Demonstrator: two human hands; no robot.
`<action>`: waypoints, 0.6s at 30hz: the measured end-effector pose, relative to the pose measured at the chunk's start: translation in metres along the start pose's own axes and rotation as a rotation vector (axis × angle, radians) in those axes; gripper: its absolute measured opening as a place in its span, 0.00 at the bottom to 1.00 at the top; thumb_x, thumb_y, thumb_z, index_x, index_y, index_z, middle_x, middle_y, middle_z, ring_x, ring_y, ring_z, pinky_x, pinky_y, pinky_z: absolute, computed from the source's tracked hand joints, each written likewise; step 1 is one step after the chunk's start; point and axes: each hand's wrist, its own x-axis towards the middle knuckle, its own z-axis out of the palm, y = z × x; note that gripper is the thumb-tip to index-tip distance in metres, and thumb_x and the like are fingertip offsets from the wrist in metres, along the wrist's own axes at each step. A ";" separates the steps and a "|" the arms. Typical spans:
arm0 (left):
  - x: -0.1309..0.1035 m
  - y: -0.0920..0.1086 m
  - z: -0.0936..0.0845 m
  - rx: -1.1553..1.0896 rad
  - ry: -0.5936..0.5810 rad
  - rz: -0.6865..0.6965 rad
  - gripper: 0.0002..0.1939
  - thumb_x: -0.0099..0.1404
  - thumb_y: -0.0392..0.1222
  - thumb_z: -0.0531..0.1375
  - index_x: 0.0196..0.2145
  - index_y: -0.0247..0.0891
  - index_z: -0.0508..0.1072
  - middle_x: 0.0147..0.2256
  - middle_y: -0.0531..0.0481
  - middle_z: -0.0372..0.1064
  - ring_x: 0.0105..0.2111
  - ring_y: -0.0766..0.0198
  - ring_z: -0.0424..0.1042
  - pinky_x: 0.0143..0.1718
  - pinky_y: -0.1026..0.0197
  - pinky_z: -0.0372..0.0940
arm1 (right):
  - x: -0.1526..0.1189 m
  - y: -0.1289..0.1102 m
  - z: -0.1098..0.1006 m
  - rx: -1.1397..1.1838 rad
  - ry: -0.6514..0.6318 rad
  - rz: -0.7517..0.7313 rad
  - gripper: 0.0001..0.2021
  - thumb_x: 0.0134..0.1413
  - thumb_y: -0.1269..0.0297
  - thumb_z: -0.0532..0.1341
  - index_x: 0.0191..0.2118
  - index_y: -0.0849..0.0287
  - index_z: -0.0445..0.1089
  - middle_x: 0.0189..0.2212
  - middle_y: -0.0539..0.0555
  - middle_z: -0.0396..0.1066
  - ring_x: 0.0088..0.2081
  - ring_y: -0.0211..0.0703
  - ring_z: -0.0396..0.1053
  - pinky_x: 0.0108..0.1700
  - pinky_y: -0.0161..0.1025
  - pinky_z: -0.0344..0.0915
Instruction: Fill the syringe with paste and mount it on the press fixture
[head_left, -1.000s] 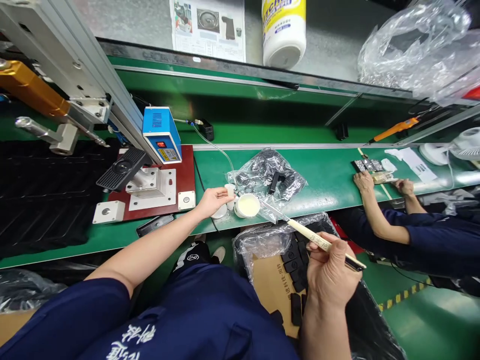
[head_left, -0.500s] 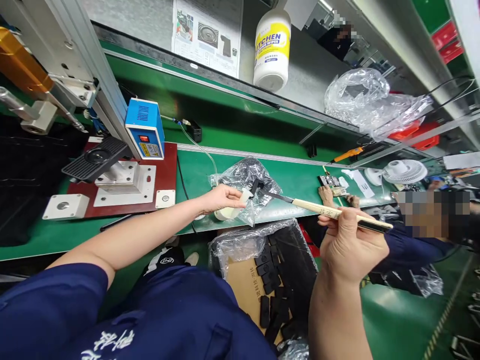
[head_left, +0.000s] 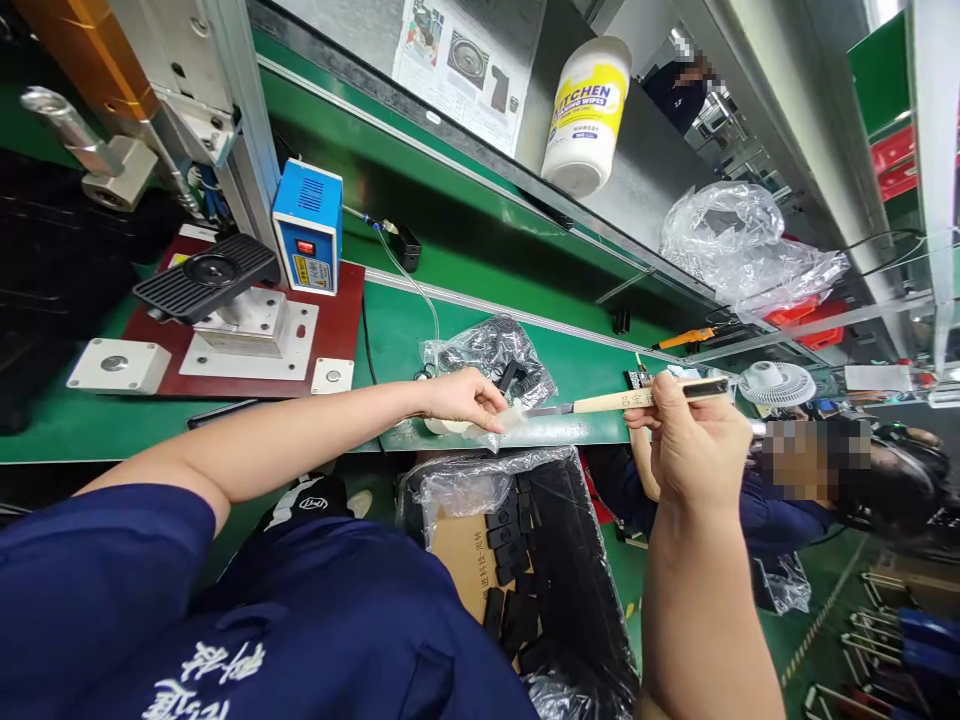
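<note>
My left hand [head_left: 469, 398] pinches a small whitish, translucent piece [head_left: 514, 418] between thumb and fingers, above the front edge of the bench. My right hand [head_left: 694, 430] grips a tool with a pale wooden handle [head_left: 611, 401] and a thin grey blade-like end, whose tip meets the whitish piece. Under the left hand sits a pale round object [head_left: 448, 427], partly covered. Just behind the hands lies a clear plastic bag [head_left: 495, 345] with dark contents, and a small black part [head_left: 510, 375] shows at its near side.
On the left stand a blue box [head_left: 309, 225] and a fixture bearing a black ribbed part [head_left: 210, 275]. Below the bench edge is a plastic-lined carton [head_left: 457, 565] with several black pieces. A wipes canister [head_left: 589, 120] stands on the shelf. A co-worker [head_left: 787, 500] sits at right.
The tool has swung nearly level, and its tip has moved from beside the black part to the whitish piece. My right hand is slightly higher and further left. The camera view has shifted.
</note>
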 end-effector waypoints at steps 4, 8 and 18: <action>0.003 0.000 0.002 -0.009 -0.061 -0.005 0.15 0.47 0.41 0.72 0.34 0.36 0.81 0.26 0.51 0.75 0.26 0.68 0.70 0.31 0.65 0.63 | 0.008 0.005 0.018 0.093 -0.147 0.163 0.18 0.39 0.52 0.73 0.27 0.62 0.72 0.17 0.48 0.70 0.16 0.33 0.67 0.17 0.29 0.65; 0.004 0.002 0.002 -0.062 -0.067 0.005 0.15 0.45 0.43 0.73 0.32 0.36 0.81 0.25 0.51 0.75 0.27 0.67 0.71 0.31 0.65 0.62 | 0.004 0.008 0.029 0.079 -0.197 0.249 0.19 0.36 0.51 0.74 0.26 0.62 0.72 0.13 0.48 0.69 0.14 0.34 0.65 0.15 0.29 0.61; 0.005 0.006 0.005 -0.164 -0.169 0.025 0.16 0.42 0.47 0.74 0.29 0.38 0.81 0.27 0.51 0.77 0.28 0.65 0.74 0.33 0.64 0.66 | 0.003 -0.005 0.030 0.048 -0.205 0.233 0.20 0.34 0.52 0.75 0.26 0.63 0.71 0.15 0.47 0.68 0.13 0.33 0.64 0.14 0.30 0.61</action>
